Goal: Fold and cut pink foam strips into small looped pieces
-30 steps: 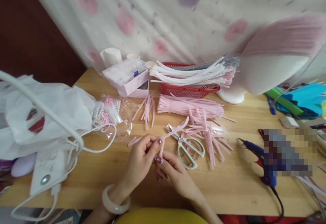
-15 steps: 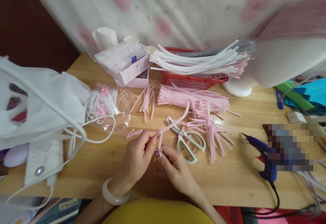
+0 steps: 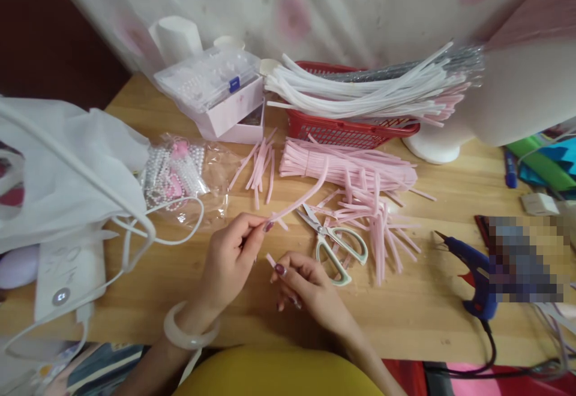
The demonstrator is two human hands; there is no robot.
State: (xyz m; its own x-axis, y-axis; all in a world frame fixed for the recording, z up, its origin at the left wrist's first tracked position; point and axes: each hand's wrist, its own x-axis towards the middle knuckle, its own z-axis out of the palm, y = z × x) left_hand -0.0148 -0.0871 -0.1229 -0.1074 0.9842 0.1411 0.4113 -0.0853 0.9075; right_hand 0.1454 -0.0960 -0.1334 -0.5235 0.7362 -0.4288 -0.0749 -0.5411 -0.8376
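Note:
My left hand (image 3: pixel 236 252) pinches one end of a long pink pipe cleaner (image 3: pixel 303 198), which curves up and to the right. A short pink stub (image 3: pixel 279 221) sticks out beside the pinch; whether it is bent from the same stem I cannot tell. My right hand (image 3: pixel 306 282) is closed on a short pink pipe cleaner piece (image 3: pixel 270 260), with only its tip showing past the thumb. Right of the hands lie open-bladed scissors (image 3: pixel 320 229) with pale handles. Cut pink pieces (image 3: pixel 380 228) are heaped beyond them, and a smaller pile (image 3: pixel 261 168) lies farther left.
A tied pink bundle (image 3: pixel 346 165) lies before a red basket (image 3: pixel 355 135) of white stems (image 3: pixel 360 96). Bagged beads (image 3: pixel 175 171), stacked boxes (image 3: pixel 234 111) and a white cable (image 3: pixel 135 219) are leftward. At right are a blue glue gun (image 3: pixel 472 270) and a white stand (image 3: pixel 434 147).
My hands have drawn apart, the left moving slightly up and left. The piece in my right hand now stands separate from the left hand's pinch. The view has shifted a little.

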